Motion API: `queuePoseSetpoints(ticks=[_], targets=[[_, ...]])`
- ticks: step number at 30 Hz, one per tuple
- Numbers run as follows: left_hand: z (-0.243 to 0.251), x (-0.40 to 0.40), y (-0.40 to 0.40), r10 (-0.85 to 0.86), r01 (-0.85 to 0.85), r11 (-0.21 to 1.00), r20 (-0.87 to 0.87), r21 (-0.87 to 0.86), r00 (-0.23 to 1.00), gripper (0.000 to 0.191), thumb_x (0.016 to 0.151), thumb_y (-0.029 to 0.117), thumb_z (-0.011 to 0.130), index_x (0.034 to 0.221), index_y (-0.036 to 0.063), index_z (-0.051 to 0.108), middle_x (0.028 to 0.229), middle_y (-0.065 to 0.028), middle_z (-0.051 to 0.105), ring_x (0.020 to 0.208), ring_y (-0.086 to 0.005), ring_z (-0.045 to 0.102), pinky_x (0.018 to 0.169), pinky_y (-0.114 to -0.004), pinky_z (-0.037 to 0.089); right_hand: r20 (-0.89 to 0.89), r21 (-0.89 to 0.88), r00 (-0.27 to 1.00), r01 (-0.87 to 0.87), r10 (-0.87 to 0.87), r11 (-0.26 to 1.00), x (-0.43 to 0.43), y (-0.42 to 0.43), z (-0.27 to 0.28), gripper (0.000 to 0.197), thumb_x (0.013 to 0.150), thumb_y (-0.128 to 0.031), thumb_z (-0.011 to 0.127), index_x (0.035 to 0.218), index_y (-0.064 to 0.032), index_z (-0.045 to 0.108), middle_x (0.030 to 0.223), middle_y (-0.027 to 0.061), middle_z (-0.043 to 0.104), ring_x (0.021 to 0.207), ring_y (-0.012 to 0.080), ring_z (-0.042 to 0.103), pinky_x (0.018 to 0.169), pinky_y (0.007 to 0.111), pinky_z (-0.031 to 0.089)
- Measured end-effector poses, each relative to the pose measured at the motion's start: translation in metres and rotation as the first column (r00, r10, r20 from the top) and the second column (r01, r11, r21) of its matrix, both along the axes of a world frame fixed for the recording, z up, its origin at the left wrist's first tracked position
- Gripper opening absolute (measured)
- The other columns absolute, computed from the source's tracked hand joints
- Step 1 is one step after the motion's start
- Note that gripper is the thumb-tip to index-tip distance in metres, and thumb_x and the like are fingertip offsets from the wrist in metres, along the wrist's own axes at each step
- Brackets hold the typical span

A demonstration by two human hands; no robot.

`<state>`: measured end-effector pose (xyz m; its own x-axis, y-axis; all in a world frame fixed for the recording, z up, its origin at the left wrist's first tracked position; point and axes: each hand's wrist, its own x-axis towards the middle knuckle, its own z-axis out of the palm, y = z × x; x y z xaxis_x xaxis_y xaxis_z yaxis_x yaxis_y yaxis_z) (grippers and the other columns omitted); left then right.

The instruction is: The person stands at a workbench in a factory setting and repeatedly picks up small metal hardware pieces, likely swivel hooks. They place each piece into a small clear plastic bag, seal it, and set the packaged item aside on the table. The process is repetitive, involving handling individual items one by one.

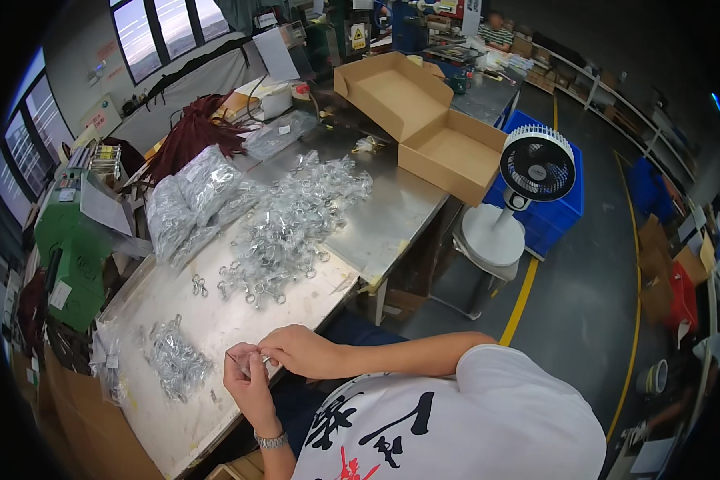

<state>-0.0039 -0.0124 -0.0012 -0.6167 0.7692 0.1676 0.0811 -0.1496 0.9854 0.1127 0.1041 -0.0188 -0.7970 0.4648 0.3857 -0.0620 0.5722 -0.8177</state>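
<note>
My left hand [246,375], with a metal-banded watch at its wrist, and my right hand [294,351] meet just over the near edge of the white-topped table [210,324]. Between their fingertips is a small item, partly shiny and mostly hidden; it cannot be made out fully. A large heap of metal clasps with rings in clear plastic wrap [282,222] spreads across the middle of the worktop. Left of my hands lies a smaller heap of wrapped metal hardware [177,363]. A few unwrapped metal clasps [199,285] rest between the two heaps.
Bulging clear plastic bags [198,192] and dark red strips [192,132] lie at the back left. An open cardboard box [450,150] overhangs the right table edge. Beyond it, a fan [537,168] stands on a white stool [493,237] beside a blue crate [555,222]. Another person sits far back.
</note>
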Motion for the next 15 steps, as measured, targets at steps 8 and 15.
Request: queuePoseSetpoints(ticks=[8, 15], targets=[[0.013, 0.009, 0.015, 0.098, -0.09, 0.994, 0.128, -0.068, 0.987, 0.003, 0.105, 0.003, 0.061, 0.106, 0.0048, 0.062, 0.074, 0.0072, 0.052, 0.056, 0.0014, 0.038, 0.048, -0.019, 0.026, 0.0, 0.171, 1.0, 0.022, -0.022, 0.985, 0.006, 0.003, 0.002, 0.017, 0.099, -0.01, 0.062, 0.111, 0.0014, 0.064, 0.095, 0.0174, 0.063, 0.085, 0.0391, 0.066, 0.072, 0.046, 0.054], [0.003, 0.015, 0.034, 0.083, -0.078, 0.99, 0.044, -0.12, 0.996, 0.004, 0.105, 0.004, 0.062, 0.108, 0.0058, 0.062, 0.073, 0.0079, 0.051, 0.055, 0.0015, 0.037, 0.047, -0.02, 0.023, -0.056, -0.018, 0.997, -0.047, 0.046, 0.999, 0.017, 0.029, -0.01, 0.012, 0.101, -0.011, 0.064, 0.104, 0.0006, 0.067, 0.09, 0.0175, 0.062, 0.083, 0.0396, 0.064, 0.072, 0.046, 0.051]])
